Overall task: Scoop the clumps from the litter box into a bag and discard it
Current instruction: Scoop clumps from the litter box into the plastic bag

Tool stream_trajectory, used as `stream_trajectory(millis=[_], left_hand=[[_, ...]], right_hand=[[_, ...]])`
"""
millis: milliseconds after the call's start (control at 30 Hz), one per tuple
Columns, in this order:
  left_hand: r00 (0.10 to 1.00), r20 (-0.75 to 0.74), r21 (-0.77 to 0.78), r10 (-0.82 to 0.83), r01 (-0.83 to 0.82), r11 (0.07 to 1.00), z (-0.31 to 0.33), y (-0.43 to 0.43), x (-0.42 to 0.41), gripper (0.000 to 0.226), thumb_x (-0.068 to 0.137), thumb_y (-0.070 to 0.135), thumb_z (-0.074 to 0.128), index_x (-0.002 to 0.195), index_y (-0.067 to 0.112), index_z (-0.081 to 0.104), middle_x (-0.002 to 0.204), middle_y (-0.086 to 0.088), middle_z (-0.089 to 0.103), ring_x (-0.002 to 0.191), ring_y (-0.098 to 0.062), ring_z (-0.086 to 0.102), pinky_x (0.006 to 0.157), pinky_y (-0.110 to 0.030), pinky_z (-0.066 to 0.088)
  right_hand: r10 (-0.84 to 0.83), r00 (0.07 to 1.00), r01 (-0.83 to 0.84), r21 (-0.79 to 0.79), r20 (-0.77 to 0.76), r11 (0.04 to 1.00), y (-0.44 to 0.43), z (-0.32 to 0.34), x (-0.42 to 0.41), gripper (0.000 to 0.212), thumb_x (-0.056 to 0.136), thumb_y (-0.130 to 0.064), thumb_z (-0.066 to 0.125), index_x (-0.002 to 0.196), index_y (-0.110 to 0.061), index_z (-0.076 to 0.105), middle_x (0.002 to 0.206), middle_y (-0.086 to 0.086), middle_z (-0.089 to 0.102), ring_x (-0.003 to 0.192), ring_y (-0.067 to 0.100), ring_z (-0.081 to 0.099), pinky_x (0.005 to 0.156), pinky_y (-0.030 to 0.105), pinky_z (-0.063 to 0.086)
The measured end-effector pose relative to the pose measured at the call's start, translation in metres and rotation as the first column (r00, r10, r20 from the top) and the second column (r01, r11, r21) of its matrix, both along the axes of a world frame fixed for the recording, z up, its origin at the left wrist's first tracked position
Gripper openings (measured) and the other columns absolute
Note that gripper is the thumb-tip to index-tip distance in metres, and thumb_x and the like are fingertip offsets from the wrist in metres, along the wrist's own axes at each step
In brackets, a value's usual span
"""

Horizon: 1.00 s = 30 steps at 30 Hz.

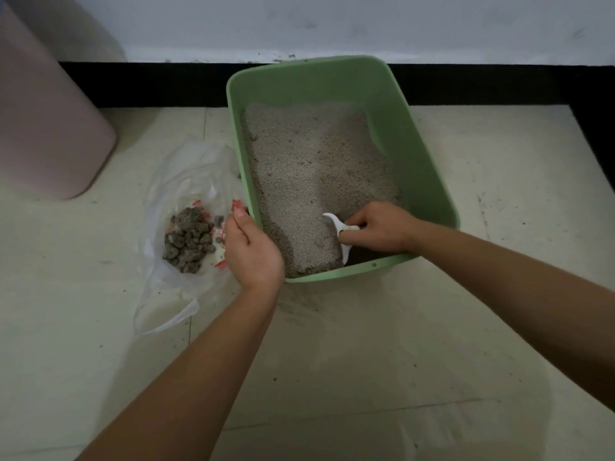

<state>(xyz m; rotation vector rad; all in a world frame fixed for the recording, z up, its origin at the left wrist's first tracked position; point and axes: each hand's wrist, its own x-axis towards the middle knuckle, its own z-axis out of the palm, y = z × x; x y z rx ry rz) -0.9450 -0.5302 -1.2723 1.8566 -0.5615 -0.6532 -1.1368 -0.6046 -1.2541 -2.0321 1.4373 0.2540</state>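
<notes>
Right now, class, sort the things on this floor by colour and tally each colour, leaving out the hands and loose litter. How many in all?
Green: 1, the litter box
White: 1, the scoop
Clear: 1, the bag
Pink: 1, the bin
Total: 4

A pale, cream-coloured tiled floor (pixel 432 327), speckled with dark crumbs and specks, meets a black skirting strip (pixel 149 83) along a white wall. Directly on the floor sits a light green rectangular plastic litter box (pixel 429 181), its far end close to the skirting. Just beside the box's left wall lies a crumpled clear plastic bag (pixel 173 294), spread flat. Farther left, near the wall, stands a tall dusty-pink plastic bin (pixel 43 128).
</notes>
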Motion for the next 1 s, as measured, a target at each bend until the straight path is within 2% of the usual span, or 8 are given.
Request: stream_trajectory(millis=[100,200,267,467,633,767,833,1000], left_hand=[[1.000,0.013,0.006,0.006,-0.006,1.000,-0.001,0.000,0.001,0.042,0.106,0.031,0.031,0.125,0.008,0.061,0.120,-0.008,0.065,0.113,-0.023,0.057,0.092,-0.028,0.041],[1.000,0.010,0.031,-0.002,0.002,1.000,0.000,0.000,0.001,0.044,0.106,0.033,0.029,0.127,0.011,0.060,0.123,-0.007,0.064,0.115,-0.023,0.056,0.095,-0.029,0.040],[1.000,0.009,0.020,-0.001,0.001,1.000,0.000,-0.001,0.001,0.044,0.106,0.033,0.029,0.128,0.011,0.060,0.124,-0.008,0.064,0.116,-0.023,0.056,0.095,-0.028,0.039],[1.000,0.019,0.034,-0.004,0.004,0.999,0.004,0.000,-0.001,0.044,0.106,0.033,0.028,0.130,0.013,0.059,0.127,-0.008,0.062,0.119,-0.024,0.053,0.092,-0.025,0.036],[1.000,0.016,0.045,-0.020,0.019,0.999,0.008,0.001,-0.003,0.045,0.107,0.035,0.027,0.131,0.014,0.058,0.128,-0.008,0.061,0.120,-0.024,0.053,0.088,-0.023,0.033],[0.998,0.055,0.072,-0.044,0.040,0.997,0.011,0.002,-0.002,0.047,0.107,0.036,0.025,0.136,0.013,0.054,0.134,-0.009,0.058,0.125,-0.025,0.050,0.094,-0.026,0.033],[0.995,0.080,0.078,-0.056,0.050,0.996,0.010,0.002,-0.002,0.049,0.106,0.036,0.025,0.136,0.011,0.054,0.135,-0.011,0.057,0.126,-0.027,0.049,0.099,-0.031,0.035],[0.993,0.099,0.078,-0.069,0.061,0.995,0.009,0.002,-0.001,0.049,0.106,0.036,0.026,0.134,0.008,0.055,0.130,-0.014,0.059,0.121,-0.031,0.052,0.097,-0.035,0.037]], right_hand=[[-0.067,0.994,0.060,0.075,0.090,0.995,-0.001,0.004,-0.006,0.029,0.084,-0.050,0.061,0.090,-0.027,0.078,0.073,0.001,0.067,0.065,0.015,0.054,0.063,0.033,0.047],[-0.179,0.967,0.155,0.138,0.181,0.978,0.001,0.010,-0.010,0.021,0.088,-0.042,0.063,0.078,-0.029,0.075,0.052,-0.010,0.052,0.048,0.005,0.043,0.050,0.025,0.035],[-0.239,0.941,0.208,0.148,0.240,0.967,-0.001,0.016,-0.012,0.024,0.088,-0.041,0.063,0.073,-0.026,0.075,0.049,-0.009,0.045,0.043,0.005,0.038,0.050,0.024,0.031],[-0.437,0.816,0.415,0.142,0.378,0.899,-0.003,0.030,-0.017,0.046,0.084,-0.046,0.061,0.095,-0.002,0.071,0.072,0.005,0.052,0.064,0.015,0.044,0.064,0.029,0.034],[-0.513,0.737,0.503,0.150,0.440,0.851,0.006,0.042,-0.020,0.031,0.085,-0.046,0.062,0.082,-0.019,0.077,0.074,0.002,0.054,0.067,0.015,0.046,0.065,0.029,0.037],[-0.527,0.728,0.526,0.134,0.438,0.840,0.016,0.044,-0.021,0.037,0.084,-0.048,0.062,0.093,-0.015,0.076,0.077,0.001,0.060,0.070,0.014,0.050,0.067,0.029,0.040],[-0.548,0.691,0.556,0.138,0.470,0.820,0.017,0.048,-0.023,0.039,0.085,-0.047,0.062,0.087,-0.010,0.074,0.075,0.002,0.058,0.067,0.014,0.048,0.065,0.030,0.039],[-0.525,0.760,0.549,0.054,0.384,0.834,0.023,0.050,-0.026,0.043,0.083,-0.050,0.063,0.095,-0.010,0.074,0.068,0.001,0.055,0.062,0.014,0.045,0.060,0.029,0.037]])
